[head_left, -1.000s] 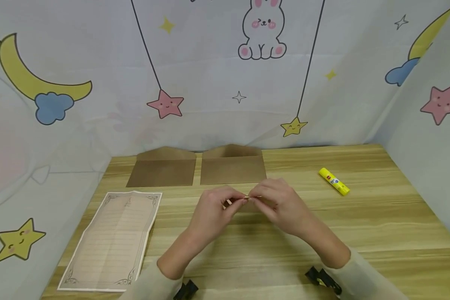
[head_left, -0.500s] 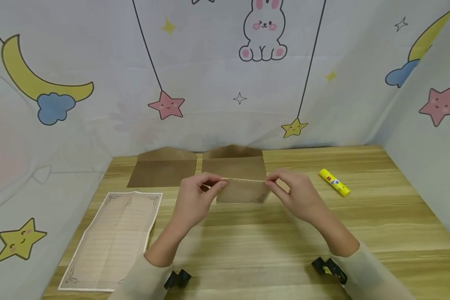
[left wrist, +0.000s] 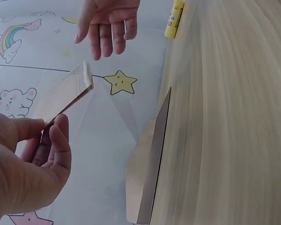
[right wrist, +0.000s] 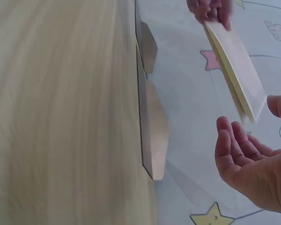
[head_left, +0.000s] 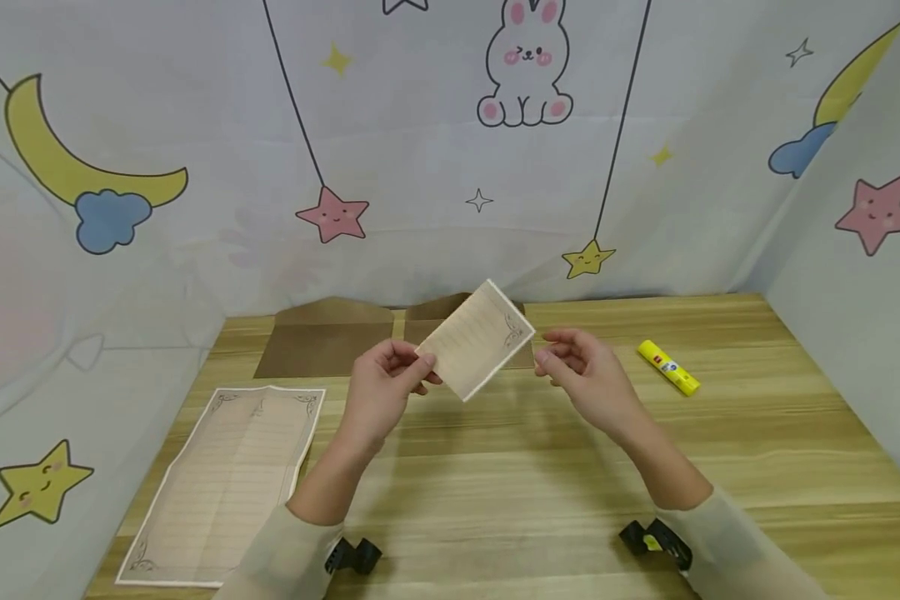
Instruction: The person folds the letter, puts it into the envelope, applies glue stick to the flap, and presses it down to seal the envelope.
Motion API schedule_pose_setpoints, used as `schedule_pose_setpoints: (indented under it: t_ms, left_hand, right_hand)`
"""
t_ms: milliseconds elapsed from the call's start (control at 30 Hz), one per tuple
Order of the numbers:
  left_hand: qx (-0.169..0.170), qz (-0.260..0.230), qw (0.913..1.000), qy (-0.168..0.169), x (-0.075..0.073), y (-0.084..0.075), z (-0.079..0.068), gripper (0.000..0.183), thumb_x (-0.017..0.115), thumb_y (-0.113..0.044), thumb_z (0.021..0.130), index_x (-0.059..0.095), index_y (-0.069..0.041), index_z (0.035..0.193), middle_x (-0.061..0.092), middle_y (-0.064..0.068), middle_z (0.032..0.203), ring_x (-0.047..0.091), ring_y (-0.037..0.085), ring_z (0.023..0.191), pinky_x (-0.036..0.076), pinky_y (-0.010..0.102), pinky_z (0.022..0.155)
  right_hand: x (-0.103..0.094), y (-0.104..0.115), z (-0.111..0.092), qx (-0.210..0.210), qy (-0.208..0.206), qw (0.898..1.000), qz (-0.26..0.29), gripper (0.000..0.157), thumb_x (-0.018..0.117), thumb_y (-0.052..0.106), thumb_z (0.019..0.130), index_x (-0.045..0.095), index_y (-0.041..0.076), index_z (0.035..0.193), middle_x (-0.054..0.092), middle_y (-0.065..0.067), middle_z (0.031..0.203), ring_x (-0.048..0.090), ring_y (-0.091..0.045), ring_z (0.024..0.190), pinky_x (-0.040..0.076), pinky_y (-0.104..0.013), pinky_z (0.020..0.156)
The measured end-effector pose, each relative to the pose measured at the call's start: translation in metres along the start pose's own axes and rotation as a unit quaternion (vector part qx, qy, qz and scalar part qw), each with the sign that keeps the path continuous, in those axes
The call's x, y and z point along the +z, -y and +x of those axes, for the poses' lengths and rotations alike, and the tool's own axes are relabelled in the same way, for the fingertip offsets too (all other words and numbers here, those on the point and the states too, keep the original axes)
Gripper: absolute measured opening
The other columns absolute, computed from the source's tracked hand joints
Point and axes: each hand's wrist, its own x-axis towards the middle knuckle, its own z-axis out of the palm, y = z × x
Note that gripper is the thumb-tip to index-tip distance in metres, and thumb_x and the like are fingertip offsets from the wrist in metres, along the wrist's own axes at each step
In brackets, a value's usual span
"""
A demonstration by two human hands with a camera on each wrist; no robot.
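Note:
A folded sheet of lined letter paper with a white border and a corner scroll is held up, tilted, above the table. My left hand pinches it by its lower left corner, thumb on top. Its layers show from the edge in the right wrist view, where the folded paper points toward my right hand. That right hand is just right of the paper, fingers relaxed and apart from it. Behind the paper lies a brown envelope, flap up, partly hidden. Another brown envelope is beside it.
An unfolded sheet of lined letter paper with fold creases lies at the left of the wooden table. A yellow glue stick lies at the right. A printed cloth hangs behind the table.
The folded paper, first edge-on between both hands, has turned its lined face up and tilted. My right hand has let go of it, while the left still pinches it.

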Motion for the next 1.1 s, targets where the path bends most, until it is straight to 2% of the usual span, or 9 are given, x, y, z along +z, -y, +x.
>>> schedule_pose_setpoints:
  t_ms: [167,267,400,567,733,933,1100]
  left_hand:
    - [-0.056,-0.059,0.9962,0.033,0.009,0.006,-0.003,0.017,0.072,0.004,0.098,0.057,0.002,0.106,0.073,0.016,0.094,0.077,0.02,0.079,0.061,0.03,0.072]
    - [-0.082,-0.073,0.9921,0.061,0.014,0.009,-0.006,0.02,0.071,0.006,0.098,0.054,0.003,0.108,0.072,0.017,0.096,0.077,0.02,0.08,0.061,0.03,0.073]
    - [-0.102,-0.085,0.9872,0.088,0.02,0.012,-0.009,0.023,0.07,0.008,0.096,0.051,0.002,0.108,0.07,0.017,0.096,0.077,0.02,0.082,0.061,0.031,0.076]
    - [-0.11,-0.083,0.9834,0.119,0.025,0.016,-0.013,0.027,0.07,0.009,0.094,0.049,0.003,0.111,0.069,0.016,0.095,0.078,0.023,0.083,0.061,0.03,0.075]
    - [-0.111,-0.073,0.9809,0.142,0.028,0.019,-0.014,0.031,0.071,0.01,0.093,0.05,0.004,0.115,0.072,0.016,0.096,0.078,0.024,0.083,0.059,0.029,0.073]
    - [-0.094,-0.024,0.9868,0.13,0.024,0.018,-0.013,0.034,0.074,0.003,0.095,0.054,0.006,0.124,0.071,0.015,0.102,0.077,0.036,0.091,0.063,0.038,0.075]
    - [-0.074,0.012,0.9911,0.11,0.017,0.014,-0.009,0.037,0.074,-0.001,0.096,0.059,0.004,0.13,0.071,0.015,0.106,0.077,0.035,0.091,0.062,0.05,0.082]
  right_hand:
    - [0.018,0.001,-0.004,0.068,0.032,0.995,0.071,0.059,0.066,0.036,0.108,0.049,0.0,0.151,0.064,-0.024,0.132,0.071,-0.03,0.109,0.061,-0.037,0.088]
    - [0.028,0.002,-0.006,0.086,0.035,0.99,0.109,0.053,0.064,0.032,0.109,0.05,0.0,0.149,0.066,-0.022,0.131,0.071,-0.032,0.109,0.062,-0.039,0.087]
    - [0.037,0.003,-0.007,0.097,0.012,0.984,0.147,0.043,0.061,0.023,0.11,0.053,-0.004,0.142,0.068,-0.02,0.122,0.072,-0.03,0.102,0.062,-0.037,0.082]
    - [0.041,0.002,-0.007,0.095,-0.023,0.983,0.153,0.032,0.058,0.015,0.111,0.056,-0.007,0.134,0.069,-0.018,0.109,0.069,-0.024,0.091,0.062,-0.032,0.074]
    - [0.041,0.001,-0.006,0.089,-0.053,0.983,0.152,0.027,0.058,0.011,0.11,0.058,-0.009,0.129,0.069,-0.018,0.104,0.068,-0.022,0.084,0.061,-0.031,0.068]
    - [0.039,0.0,-0.004,0.086,-0.065,0.983,0.148,0.027,0.058,0.01,0.11,0.058,-0.009,0.129,0.069,-0.018,0.104,0.067,-0.022,0.08,0.06,-0.031,0.065]
    - [0.035,-0.001,-0.003,0.087,-0.066,0.984,0.143,0.025,0.058,0.01,0.11,0.058,-0.009,0.125,0.069,-0.019,0.104,0.067,-0.022,0.081,0.06,-0.03,0.064]
